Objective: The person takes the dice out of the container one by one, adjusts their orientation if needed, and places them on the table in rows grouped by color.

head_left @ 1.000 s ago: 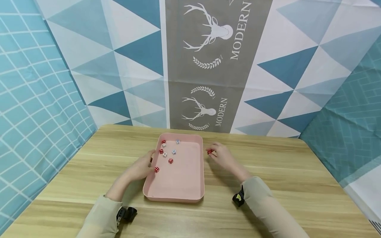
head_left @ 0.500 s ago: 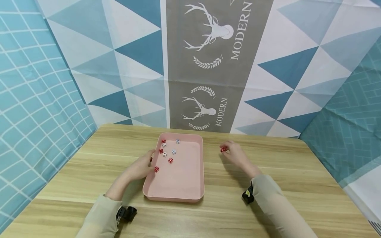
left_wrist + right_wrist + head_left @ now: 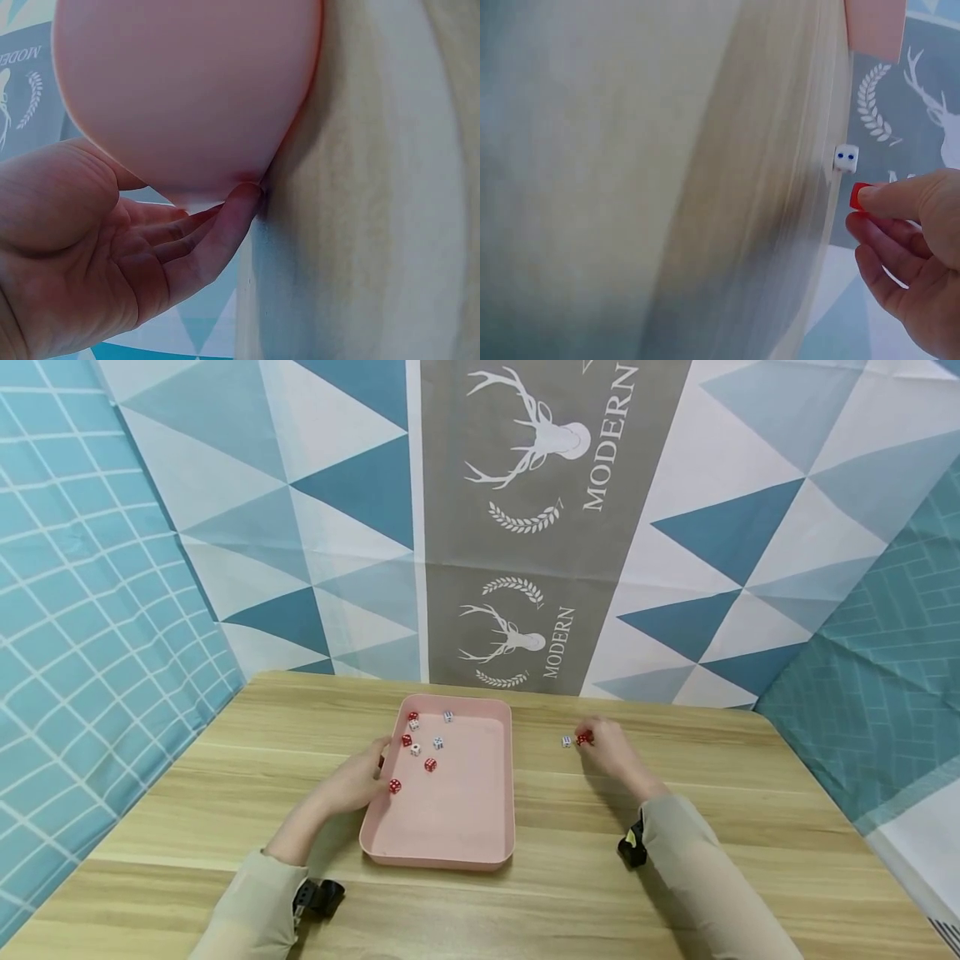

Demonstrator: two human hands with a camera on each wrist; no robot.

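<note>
My left hand (image 3: 356, 783) grips the left wall of a shallow pink tray (image 3: 450, 862), thumb over the rim and fingers against the outside. In the left wrist view that tray (image 3: 187, 90) fills the top, with the left hand (image 3: 112, 255) at its side. To the right of the tray my right hand (image 3: 609, 747) pinches a red die (image 3: 582, 739) between thumb and finger. A white die (image 3: 566, 742) stands on the table just left of it. The right wrist view shows this white die (image 3: 846, 158) with blue pips beside the pinched red die (image 3: 859, 196).
Inside the tray lie several red and white dice, mostly toward the far left; a red die (image 3: 395, 786) is beside my left thumb and a white die (image 3: 448, 717) near the far wall. The wooden table (image 3: 712, 760) ends at a patterned backdrop (image 3: 517, 527).
My right hand has moved right, away from the tray, carrying the red die. A white die now shows on the table to its left. The left hand and tray have stayed put.
</note>
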